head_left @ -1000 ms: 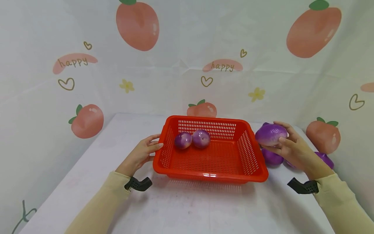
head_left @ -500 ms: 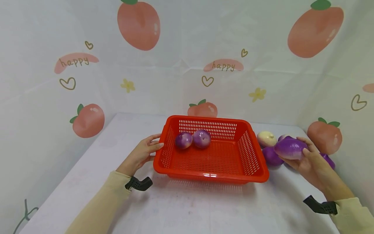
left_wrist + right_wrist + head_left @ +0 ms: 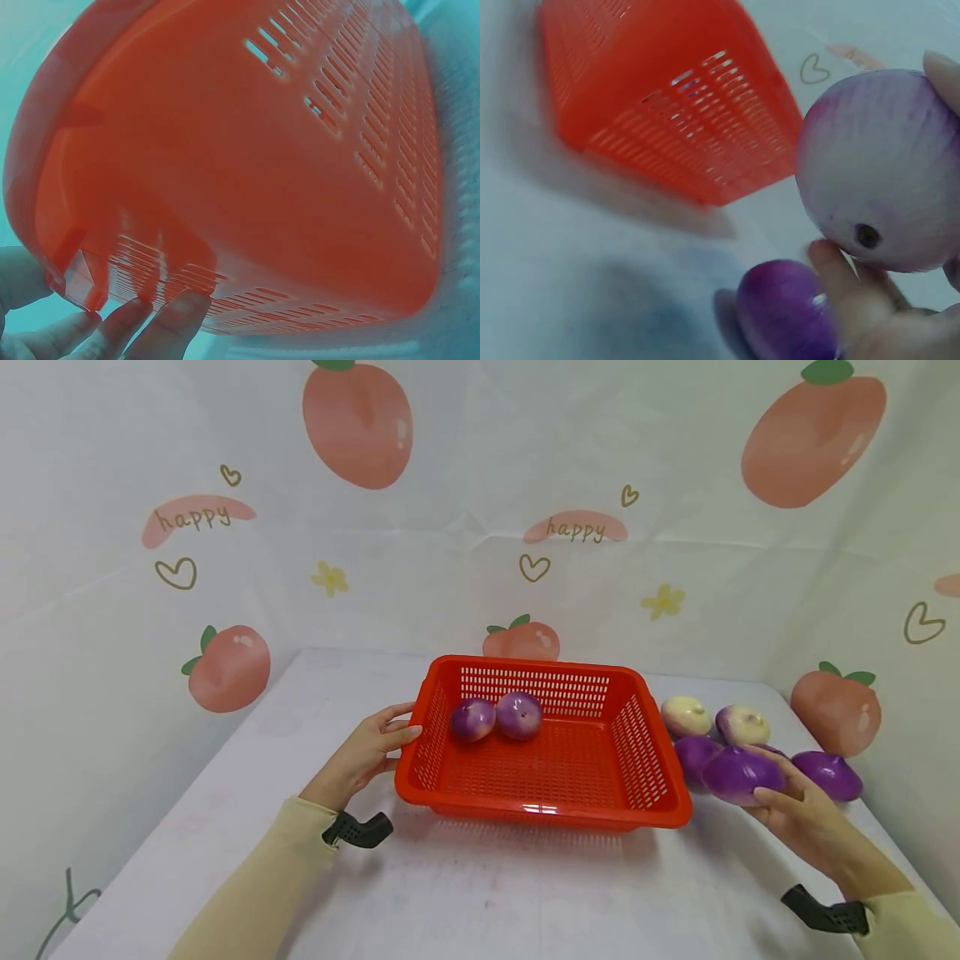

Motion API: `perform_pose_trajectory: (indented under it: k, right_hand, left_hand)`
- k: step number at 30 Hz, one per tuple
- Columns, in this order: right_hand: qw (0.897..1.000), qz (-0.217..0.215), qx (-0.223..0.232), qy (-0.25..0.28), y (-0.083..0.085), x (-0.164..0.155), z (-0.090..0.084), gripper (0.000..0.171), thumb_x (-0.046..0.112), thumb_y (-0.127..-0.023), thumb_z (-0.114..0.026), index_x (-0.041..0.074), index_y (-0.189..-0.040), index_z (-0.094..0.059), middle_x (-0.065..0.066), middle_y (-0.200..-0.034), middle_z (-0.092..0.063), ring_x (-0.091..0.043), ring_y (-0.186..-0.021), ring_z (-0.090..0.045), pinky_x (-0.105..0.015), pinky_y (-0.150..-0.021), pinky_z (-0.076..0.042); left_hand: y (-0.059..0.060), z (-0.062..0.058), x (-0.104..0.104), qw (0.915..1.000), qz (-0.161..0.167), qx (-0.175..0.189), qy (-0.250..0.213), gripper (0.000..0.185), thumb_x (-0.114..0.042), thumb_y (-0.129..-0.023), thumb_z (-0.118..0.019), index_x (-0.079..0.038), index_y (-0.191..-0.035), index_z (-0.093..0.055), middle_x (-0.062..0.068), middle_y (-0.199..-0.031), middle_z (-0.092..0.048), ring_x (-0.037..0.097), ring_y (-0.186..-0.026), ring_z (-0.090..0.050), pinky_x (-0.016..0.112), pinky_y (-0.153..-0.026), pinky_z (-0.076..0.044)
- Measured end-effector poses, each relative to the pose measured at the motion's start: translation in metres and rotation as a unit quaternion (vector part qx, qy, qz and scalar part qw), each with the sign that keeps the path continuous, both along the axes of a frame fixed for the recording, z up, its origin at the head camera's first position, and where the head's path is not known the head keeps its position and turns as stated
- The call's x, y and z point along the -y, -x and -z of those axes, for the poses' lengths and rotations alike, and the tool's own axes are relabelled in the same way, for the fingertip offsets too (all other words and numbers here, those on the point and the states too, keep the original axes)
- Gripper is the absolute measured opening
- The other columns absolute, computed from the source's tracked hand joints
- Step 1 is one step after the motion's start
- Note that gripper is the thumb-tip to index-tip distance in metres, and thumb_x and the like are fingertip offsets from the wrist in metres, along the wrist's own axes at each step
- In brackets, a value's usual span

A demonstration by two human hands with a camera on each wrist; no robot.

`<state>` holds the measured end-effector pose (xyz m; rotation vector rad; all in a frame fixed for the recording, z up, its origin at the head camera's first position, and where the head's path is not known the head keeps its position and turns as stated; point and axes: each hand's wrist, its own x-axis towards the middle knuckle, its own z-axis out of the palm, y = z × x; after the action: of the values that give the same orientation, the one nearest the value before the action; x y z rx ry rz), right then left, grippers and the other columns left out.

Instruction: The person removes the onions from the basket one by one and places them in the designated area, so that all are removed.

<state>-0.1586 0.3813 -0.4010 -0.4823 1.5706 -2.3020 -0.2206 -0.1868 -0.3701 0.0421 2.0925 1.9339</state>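
Observation:
My left hand (image 3: 365, 753) grips the left rim of a red plastic basket (image 3: 536, 814). In the left wrist view its thumb lies at the rim and its fingers (image 3: 169, 330) touch the slotted outer wall. Two purple-and-white onions (image 3: 472, 720) sit side by side in the basket's back left part. Right of the basket, my right hand (image 3: 806, 814) holds a purple onion (image 3: 741, 775) low over the table. The right wrist view shows this onion's pale underside with a small dark hole, fingers (image 3: 847, 289) below it and the thumb at its upper side.
Around the held onion lie several more: a pale onion (image 3: 686, 717), a white-and-purple onion (image 3: 742, 725), a purple onion (image 3: 696, 756) near the basket and another purple onion (image 3: 827, 775) at the far right. A printed white cloth (image 3: 420, 568) hangs behind the white table (image 3: 465, 902).
My right hand has carried the purple onion from the basket's right rim rightward and down toward the other onions, turning it slightly. My left hand and the basket stay put.

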Motion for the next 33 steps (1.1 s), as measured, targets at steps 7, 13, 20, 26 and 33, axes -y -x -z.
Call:
perform_pose_trajectory:
  k: [7, 13, 20, 26, 33]
  right_hand:
    - [0.988, 0.036, -0.033, -0.144, -0.007, -0.002, 0.009, 0.064, -0.009, -0.098, -0.04, 0.034, -0.146, -0.033, 0.019, -0.133, -0.033, 0.004, -0.111, -0.051, -0.017, -0.088, -0.051]
    - [0.975, 0.033, -0.027, -0.219, -0.008, 0.001, 0.013, 0.07, -0.006, -0.096, -0.047, 0.032, -0.15, -0.024, 0.016, -0.132, -0.021, 0.01, -0.109, -0.048, -0.013, -0.087, -0.049]
    - [0.956, 0.034, -0.032, -0.29, -0.008, 0.008, 0.017, 0.073, -0.004, -0.093, -0.054, 0.027, -0.151, -0.022, 0.012, -0.129, -0.03, 0.004, -0.106, -0.054, -0.02, -0.085, -0.052]
    - [0.935, 0.044, -0.016, -0.352, -0.008, 0.01, 0.019, 0.076, 0.003, -0.092, -0.06, 0.025, -0.152, -0.02, -0.012, -0.142, -0.016, 0.008, -0.105, -0.049, -0.022, -0.083, -0.051]
    - [0.916, 0.062, -0.021, -0.396, -0.005, 0.012, 0.021, 0.076, 0.008, -0.089, -0.065, 0.02, -0.15, -0.022, -0.011, -0.143, -0.024, -0.002, -0.113, -0.047, -0.04, -0.089, -0.053]
  left_hand:
    - [0.0, 0.001, -0.001, 1.0, -0.004, 0.0, -0.002, 0.063, -0.022, -0.097, -0.059, -0.012, -0.151, -0.03, 0.022, -0.143, -0.047, 0.021, -0.107, -0.063, 0.045, -0.086, -0.057]
    - [0.0, 0.0, -0.001, 1.0, -0.005, 0.0, 0.002, 0.063, -0.022, -0.097, -0.059, -0.012, -0.151, -0.029, 0.022, -0.143, -0.047, 0.023, -0.11, -0.061, 0.045, -0.086, -0.056]
    - [0.0, 0.0, -0.001, 1.0, -0.006, 0.0, 0.004, 0.063, -0.023, -0.097, -0.059, -0.012, -0.152, -0.029, 0.022, -0.143, -0.047, 0.026, -0.114, -0.06, 0.046, -0.087, -0.056]
    - [0.0, 0.0, -0.001, 1.0, -0.006, 0.001, 0.007, 0.063, -0.023, -0.097, -0.058, -0.013, -0.152, -0.029, 0.021, -0.143, -0.047, 0.027, -0.115, -0.059, 0.045, -0.086, -0.056]
    - [-0.001, -0.001, -0.001, 0.9999, -0.006, 0.005, 0.007, 0.064, -0.025, -0.097, -0.059, -0.014, -0.152, -0.029, 0.021, -0.144, -0.047, 0.03, -0.118, -0.058, 0.045, -0.087, -0.056]
